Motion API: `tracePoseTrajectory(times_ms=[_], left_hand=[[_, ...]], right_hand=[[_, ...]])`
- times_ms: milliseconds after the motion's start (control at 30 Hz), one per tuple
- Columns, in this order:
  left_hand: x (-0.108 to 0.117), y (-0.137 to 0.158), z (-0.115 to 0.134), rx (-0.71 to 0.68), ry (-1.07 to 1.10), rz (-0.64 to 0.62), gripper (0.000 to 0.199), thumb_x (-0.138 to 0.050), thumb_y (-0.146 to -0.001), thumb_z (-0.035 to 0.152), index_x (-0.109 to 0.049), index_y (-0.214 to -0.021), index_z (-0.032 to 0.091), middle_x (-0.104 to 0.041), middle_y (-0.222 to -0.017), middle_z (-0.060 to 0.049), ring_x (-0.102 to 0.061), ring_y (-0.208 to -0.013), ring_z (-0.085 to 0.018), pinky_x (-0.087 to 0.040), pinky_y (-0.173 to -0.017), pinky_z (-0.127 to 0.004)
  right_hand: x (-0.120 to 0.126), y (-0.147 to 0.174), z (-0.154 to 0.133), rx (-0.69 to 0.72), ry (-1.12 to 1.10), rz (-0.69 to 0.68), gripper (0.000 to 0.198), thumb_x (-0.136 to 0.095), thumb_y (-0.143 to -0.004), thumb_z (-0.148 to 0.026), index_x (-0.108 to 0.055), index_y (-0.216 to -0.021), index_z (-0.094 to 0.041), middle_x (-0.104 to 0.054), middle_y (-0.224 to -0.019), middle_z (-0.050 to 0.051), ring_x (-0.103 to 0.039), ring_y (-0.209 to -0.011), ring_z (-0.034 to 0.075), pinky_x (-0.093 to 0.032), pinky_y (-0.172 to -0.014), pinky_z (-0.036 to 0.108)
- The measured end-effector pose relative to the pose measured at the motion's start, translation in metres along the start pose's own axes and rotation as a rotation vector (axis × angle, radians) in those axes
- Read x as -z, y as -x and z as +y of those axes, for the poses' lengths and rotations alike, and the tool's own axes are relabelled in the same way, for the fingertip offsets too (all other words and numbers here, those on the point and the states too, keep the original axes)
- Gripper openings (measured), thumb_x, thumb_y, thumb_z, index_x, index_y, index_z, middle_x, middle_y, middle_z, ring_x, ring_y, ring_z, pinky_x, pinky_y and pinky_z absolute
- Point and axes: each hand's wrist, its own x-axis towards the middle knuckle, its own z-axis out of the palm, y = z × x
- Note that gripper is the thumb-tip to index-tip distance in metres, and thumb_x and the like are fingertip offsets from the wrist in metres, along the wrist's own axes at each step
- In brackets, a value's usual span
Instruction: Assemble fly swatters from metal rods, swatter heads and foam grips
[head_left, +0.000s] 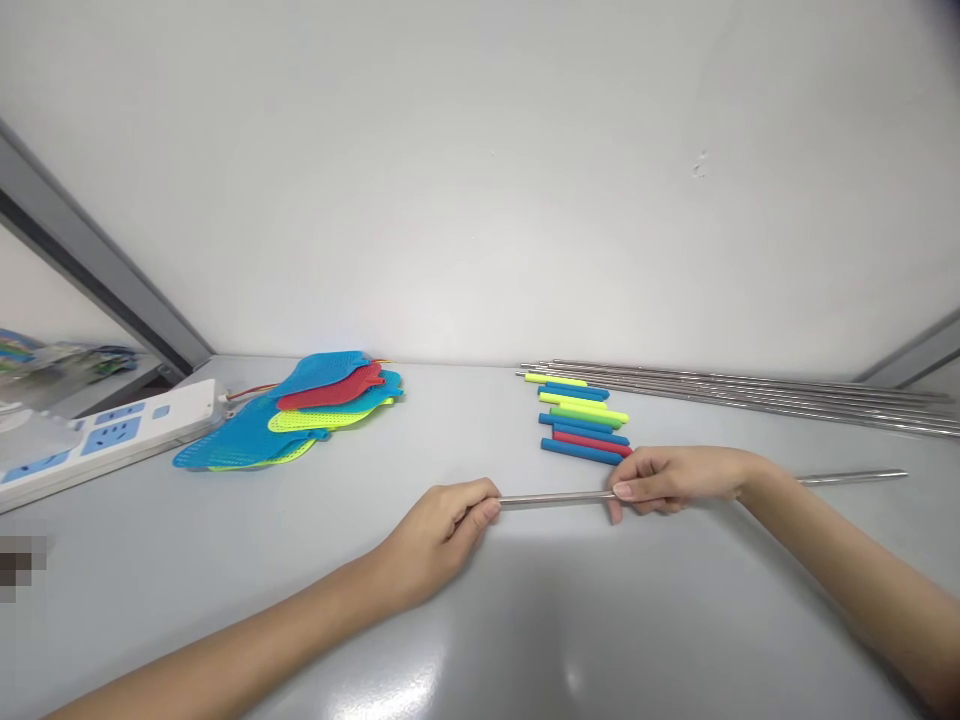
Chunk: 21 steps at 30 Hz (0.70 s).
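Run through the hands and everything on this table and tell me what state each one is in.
Left hand: closed around one rod end
Right hand: grasping the rod farther along
Metal rod: held in both hands
Colored tubes: lying loosely grouped
Other rods: lying bundled
Mesh paddles: lying flat, overlapping
Power strip: sockets up; power unclear

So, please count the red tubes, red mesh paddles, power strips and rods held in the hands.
Red tube: 1
Red mesh paddle: 1
Power strip: 1
Metal rod, held by left hand and right hand: 1
Total: 4
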Motion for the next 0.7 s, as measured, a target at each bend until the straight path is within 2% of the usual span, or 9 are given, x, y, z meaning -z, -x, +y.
tracePoseTrajectory(times_ms=[267, 700], left_hand=[[0.0016, -0.0003, 0.0007, 0.027, 0.017, -0.014, 0.031, -0.029, -0.085, 0.034, -0.051, -0.071, 0.017, -0.041, -0.054, 0.005, -0.034, -0.048, -0.008, -0.026, -0.046, -0.018], [0.0021, 0.0018, 0.0001, 0.004, -0.032, -0.010, 0.031, -0.029, -0.085, 0.031, -0.045, -0.062, 0.017, -0.042, -0.054, 0.004, -0.035, -0.048, -0.007, -0.026, -0.047, -0.018]], right_hand=[[-0.0027, 0.0004, -0.0027, 0.001, 0.023, 0.016, 0.038, -0.041, -0.079, -0.045, -0.058, -0.091, -0.013, -0.030, -0.061, -0.003, -0.024, -0.047, 0.005, -0.018, -0.043, 0.021], [-0.0063, -0.0008, -0.0039, 0.024, 0.008, 0.064, 0.037, -0.046, -0.077, -0.044, -0.060, -0.088, -0.012, -0.031, -0.057, -0.004, -0.023, -0.044, 0.004, -0.016, -0.041, 0.021]])
